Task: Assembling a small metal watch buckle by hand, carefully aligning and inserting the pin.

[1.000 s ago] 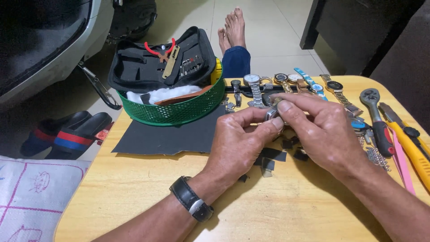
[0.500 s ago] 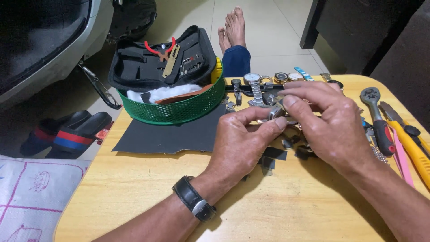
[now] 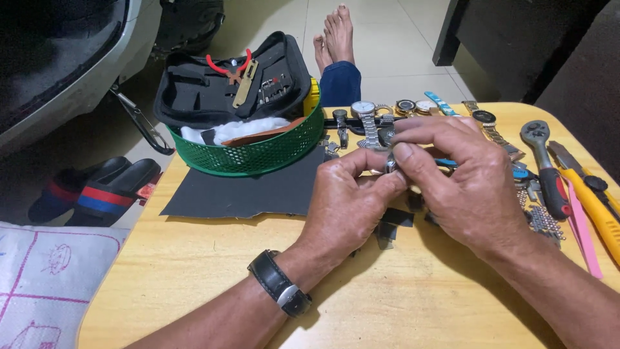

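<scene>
- Metal, small and silvery: the watch part (image 3: 390, 161) is pinched between the fingertips of both hands, held in the air just in front of the green basket (image 3: 258, 155) and above the wooden table (image 3: 194, 284).
- The left hand (image 3: 345, 203) has thumb and forefinger pressed together on the part's lower edge; the right hand (image 3: 462, 178) curls over it from the far side, forefinger and thumb closed on its top. How much of the part is really gripped I cannot tell, since the fingers cover most of it.
- To my eye the main risk is a slip: the piece is tiny and smooth, so any twist between the two pinches could flick it out.
- If it drops, it would likely land among the dark scraps (image 3: 391, 226) lying right under the hands, well in front of the basket, where it would be hard to spot.
- A bounce could carry it to the table's edge and off, onto the floor by the sandals (image 3: 97, 190) left of the basket.
- The row of watches (image 3: 387, 116) lies just right of the basket and close behind the hands; a jerk of the right hand could sweep into them.
- The ratchet wrench (image 3: 549, 165) and yellow-handled tool (image 3: 597, 207), far right of the basket, sit near the right wrist and could be nudged.
</scene>
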